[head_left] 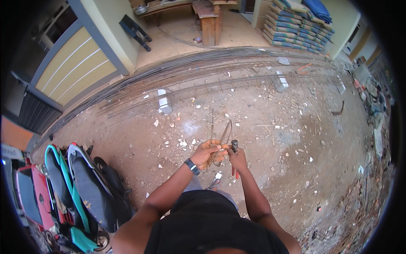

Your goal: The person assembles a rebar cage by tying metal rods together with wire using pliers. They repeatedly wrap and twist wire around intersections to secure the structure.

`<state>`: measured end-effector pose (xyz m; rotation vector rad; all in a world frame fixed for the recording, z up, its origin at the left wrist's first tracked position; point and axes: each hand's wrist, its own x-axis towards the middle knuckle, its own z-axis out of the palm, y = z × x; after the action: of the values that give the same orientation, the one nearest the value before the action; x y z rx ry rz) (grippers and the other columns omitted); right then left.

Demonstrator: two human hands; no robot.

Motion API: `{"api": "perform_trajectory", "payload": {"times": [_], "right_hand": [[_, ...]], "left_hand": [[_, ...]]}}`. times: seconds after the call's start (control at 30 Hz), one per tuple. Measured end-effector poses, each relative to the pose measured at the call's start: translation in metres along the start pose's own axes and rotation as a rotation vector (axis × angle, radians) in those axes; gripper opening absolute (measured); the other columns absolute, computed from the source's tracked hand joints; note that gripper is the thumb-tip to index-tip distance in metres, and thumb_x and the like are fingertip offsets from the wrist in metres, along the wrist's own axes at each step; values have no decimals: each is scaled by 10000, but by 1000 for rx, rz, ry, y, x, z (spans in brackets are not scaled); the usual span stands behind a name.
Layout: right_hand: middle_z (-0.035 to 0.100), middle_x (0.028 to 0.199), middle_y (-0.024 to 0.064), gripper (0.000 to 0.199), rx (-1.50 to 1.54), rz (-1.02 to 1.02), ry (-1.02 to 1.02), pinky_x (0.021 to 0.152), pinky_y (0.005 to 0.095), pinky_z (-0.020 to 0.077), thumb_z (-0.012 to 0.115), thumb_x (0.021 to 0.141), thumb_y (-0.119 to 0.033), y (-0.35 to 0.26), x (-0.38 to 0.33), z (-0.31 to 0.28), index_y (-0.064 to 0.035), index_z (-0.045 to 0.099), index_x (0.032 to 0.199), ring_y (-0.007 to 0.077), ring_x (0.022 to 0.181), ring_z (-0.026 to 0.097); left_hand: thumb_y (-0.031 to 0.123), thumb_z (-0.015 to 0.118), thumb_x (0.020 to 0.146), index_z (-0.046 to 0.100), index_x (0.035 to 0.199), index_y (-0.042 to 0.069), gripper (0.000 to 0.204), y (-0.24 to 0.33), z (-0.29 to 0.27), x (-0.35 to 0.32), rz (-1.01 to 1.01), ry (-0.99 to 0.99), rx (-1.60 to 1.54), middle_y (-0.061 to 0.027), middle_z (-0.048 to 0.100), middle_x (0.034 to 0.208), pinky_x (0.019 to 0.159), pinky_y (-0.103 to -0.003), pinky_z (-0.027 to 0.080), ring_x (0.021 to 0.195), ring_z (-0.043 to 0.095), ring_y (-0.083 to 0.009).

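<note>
My left hand (207, 153), with a dark watch on the wrist, grips a bundle of thin bent steel rods, rectangular stirrup shapes (220, 137), held out in front of me above the dirt ground. My right hand (237, 160) holds pliers (234, 146) with red handles; the pliers' jaws touch the rods close to my left fingers. Both hands are close together at the centre of the view.
Long steel bars (203, 63) lie in a bundle across the dirt ground ahead, with concrete blocks (164, 102) near them. Parked motorcycles (80, 186) stand at my left. Stacked cement bags (296, 25) and a wooden bench (208, 21) are at the far end. Rubble lines the right side.
</note>
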<state>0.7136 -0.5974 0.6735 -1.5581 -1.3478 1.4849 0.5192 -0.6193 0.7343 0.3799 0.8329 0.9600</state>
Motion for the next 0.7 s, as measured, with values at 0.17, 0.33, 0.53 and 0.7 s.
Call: {"api": "perform_trajectory", "payload": {"times": [0.17, 0.33, 0.53, 0.7], "right_hand": [[481, 644, -42, 294, -155, -28, -103, 497, 284, 384, 612, 1011, -323, 12, 28, 86, -65, 608, 871, 72, 552, 461], [503, 693, -22, 325, -128, -4, -315, 516, 303, 388, 609, 1009, -369, -17, 47, 225, -80, 589, 861, 87, 578, 453], [538, 728, 11, 376, -409, -56, -604, 664, 351, 436, 589, 1001, -402, -96, 29, 404, -37, 674, 1031, 151, 694, 506], [685, 1107, 253, 521, -595, 54, -779, 937, 414, 483, 629, 961, -457, -143, 34, 499, -24, 640, 1250, 314, 1069, 657]], "left_hand": [[67, 613, 981, 543, 1226, 50, 255, 18, -93, -65, 110, 212, -104, -182, 666, 1252, 866, -381, 620, 1093, 697, -274], [87, 590, 999, 549, 1186, 38, 197, 34, -215, -136, 227, 369, -312, -191, 674, 1222, 862, -378, 616, 1064, 706, -270], [78, 582, 996, 521, 1152, 23, 177, 73, -342, -212, 318, 513, -482, -207, 694, 1151, 861, -415, 621, 1032, 719, -293], [68, 555, 999, 515, 1136, 29, 148, 121, -427, -255, 380, 635, -541, -206, 694, 1147, 844, -418, 629, 1029, 719, -292]]}}
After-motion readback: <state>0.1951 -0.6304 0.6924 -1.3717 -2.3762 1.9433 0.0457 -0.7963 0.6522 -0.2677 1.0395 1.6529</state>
